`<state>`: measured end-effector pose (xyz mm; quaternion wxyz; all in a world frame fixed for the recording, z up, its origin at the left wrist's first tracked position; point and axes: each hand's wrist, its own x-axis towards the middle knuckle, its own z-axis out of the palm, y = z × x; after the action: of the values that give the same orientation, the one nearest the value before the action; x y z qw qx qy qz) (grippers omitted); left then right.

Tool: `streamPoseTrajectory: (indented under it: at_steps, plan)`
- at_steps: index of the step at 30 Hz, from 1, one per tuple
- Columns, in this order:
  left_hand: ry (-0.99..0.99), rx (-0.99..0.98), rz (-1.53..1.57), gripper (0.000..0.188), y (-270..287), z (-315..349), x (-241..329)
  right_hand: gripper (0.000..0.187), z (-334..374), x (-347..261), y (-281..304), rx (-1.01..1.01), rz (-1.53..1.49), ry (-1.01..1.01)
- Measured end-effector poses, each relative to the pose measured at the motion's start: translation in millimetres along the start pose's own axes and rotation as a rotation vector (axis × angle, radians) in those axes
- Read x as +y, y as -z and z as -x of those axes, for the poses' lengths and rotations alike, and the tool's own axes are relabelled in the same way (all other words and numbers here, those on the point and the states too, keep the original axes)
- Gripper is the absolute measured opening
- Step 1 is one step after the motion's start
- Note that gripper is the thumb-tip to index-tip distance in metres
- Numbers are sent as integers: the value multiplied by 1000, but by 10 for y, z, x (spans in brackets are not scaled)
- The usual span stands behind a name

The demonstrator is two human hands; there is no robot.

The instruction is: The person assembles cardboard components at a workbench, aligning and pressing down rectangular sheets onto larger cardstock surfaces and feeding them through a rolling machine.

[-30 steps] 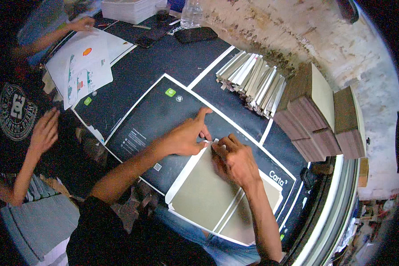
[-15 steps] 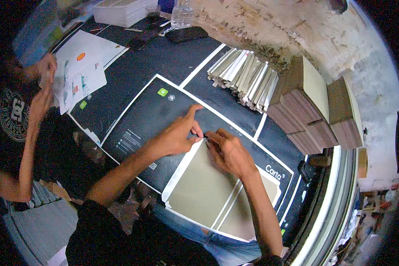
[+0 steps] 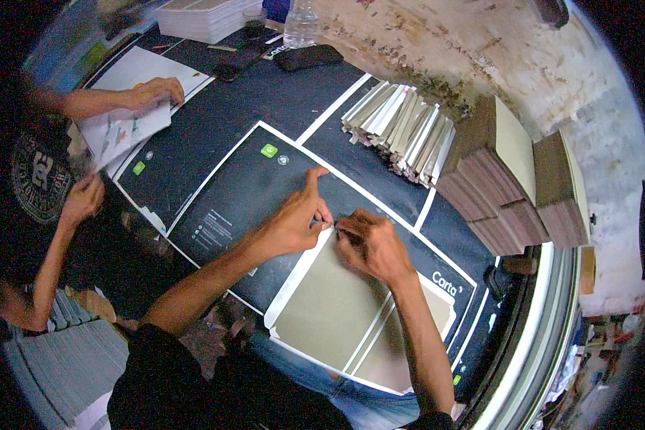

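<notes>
A white paper sheet (image 3: 284,302) lies in front of me, with grey-beige boards (image 3: 335,299) on it and its white margins showing around them. Between the boards run narrow white gaps. At the sheet's far corner my left hand (image 3: 297,221) pinches the paper edge with thumb and a finger, while another finger points away. My right hand (image 3: 374,244) is closed at the same corner, its fingertips almost meeting the left ones. A small dark spot shows at the right fingertips; what they hold is hidden. Beneath lies a dark printed mat (image 3: 244,179) with a white border.
Bundled paper strips (image 3: 401,129) lie beyond my hands, beside stacks of brown boards (image 3: 491,172) by the wall. At the left a co-worker's hand (image 3: 158,92) rests on a white printed sheet (image 3: 125,136). A plastic bottle (image 3: 301,27) and a dark pouch (image 3: 308,57) stand at the back.
The co-worker's one hand has moved right onto the printed sheet, which now looks bent over; the other hand has come down lower. My hands stay at the corner, the right fingers slightly more curled.
</notes>
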<state>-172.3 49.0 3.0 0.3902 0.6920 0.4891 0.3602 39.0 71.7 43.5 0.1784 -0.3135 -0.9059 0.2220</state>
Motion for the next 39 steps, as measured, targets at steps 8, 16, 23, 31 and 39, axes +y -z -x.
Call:
streamPoseTrajectory:
  at_steps: [8,16,23,31,39]
  plan:
    - [48,-26,15,77,26,26,28,23,202,-246,-130,-266,537,148]
    - [-9,-101,-61,73,208,177,-16,35,117,-139,117,-101,9,-39]
    - [21,-24,30,89,84,121,4,30,-134,-21,44,-191,60,-9]
    - [71,89,1,93,-4,152,95,27,-206,-11,69,-256,117,25]
    - [-8,63,-32,100,-8,186,48,30,12,-71,40,-237,201,22]
